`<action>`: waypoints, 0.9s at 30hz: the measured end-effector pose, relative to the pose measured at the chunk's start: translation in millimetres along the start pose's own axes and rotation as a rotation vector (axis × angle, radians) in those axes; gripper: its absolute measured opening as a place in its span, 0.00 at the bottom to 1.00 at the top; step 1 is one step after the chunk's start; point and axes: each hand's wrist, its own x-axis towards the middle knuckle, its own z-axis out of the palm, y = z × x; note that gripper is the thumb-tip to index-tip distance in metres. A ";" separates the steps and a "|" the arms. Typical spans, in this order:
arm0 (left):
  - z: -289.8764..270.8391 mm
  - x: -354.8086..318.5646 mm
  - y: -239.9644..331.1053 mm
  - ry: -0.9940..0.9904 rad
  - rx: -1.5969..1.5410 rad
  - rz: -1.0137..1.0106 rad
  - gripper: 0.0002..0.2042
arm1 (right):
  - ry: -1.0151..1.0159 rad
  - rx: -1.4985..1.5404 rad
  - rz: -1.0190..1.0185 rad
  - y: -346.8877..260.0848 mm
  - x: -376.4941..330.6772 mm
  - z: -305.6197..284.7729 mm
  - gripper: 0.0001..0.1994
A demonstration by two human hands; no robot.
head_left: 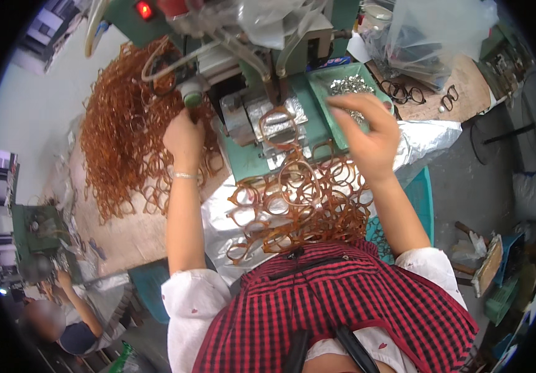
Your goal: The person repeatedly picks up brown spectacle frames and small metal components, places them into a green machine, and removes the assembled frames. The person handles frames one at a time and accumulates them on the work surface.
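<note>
A worktable [137, 239] with a pale brown top carries a large heap of amber eyeglass frames [115, 124] on the left. To the right of it stands a green machine [243, 165] with a lit red switch [143, 9] at its far left. 1 amber frame [289, 147] sits over the machine's metal fixture, its near part overlapping a looser pile of frames [336, 214] in front of the person, beside silver foil [218, 217].

The left hand [184, 137] reaches up to a green-capped knob [191, 96]; its fingertips are hidden, so I cannot tell whether it grips it. The right hand [373, 133] is over a green tray [319, 93] of small shiny metal parts [352, 85], thumb and forefinger near each other; whether they pinch anything I cannot tell.

Far right, dark frames [414, 94] and clear plastic [435, 37] lie on a brown surface [467, 87]. A teal basket [426, 199] stands near right on the grey floor [485, 205]. Near left, another person [81, 339] works at a separate green machine [35, 230].
</note>
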 end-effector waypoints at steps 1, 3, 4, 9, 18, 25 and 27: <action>-0.9 -3.7 -2.7 0.041 -0.088 0.017 0.18 | -0.028 0.050 0.010 -2.8 11.9 12.2 0.10; -4.9 -15.1 -10.9 0.118 -0.274 0.041 0.17 | 0.072 0.213 0.095 13.8 24.1 49.5 0.14; -5.0 -23.9 -12.9 0.138 -0.445 0.014 0.15 | 0.035 0.215 0.159 16.4 26.5 54.5 0.20; -11.3 -92.4 -10.2 0.137 -1.276 -0.258 0.06 | -0.002 0.274 0.174 5.8 13.6 64.9 0.25; -154.1 -68.1 83.5 0.328 -1.538 0.520 0.18 | -0.063 0.648 0.353 -16.4 17.6 65.1 0.30; -170.5 -81.3 107.3 -0.096 -1.598 0.302 0.14 | -0.152 0.409 0.257 -35.3 8.9 42.5 0.27; -153.0 -96.8 111.0 -0.578 -1.555 0.248 0.16 | -0.230 0.243 0.164 -1.1 14.7 30.1 0.23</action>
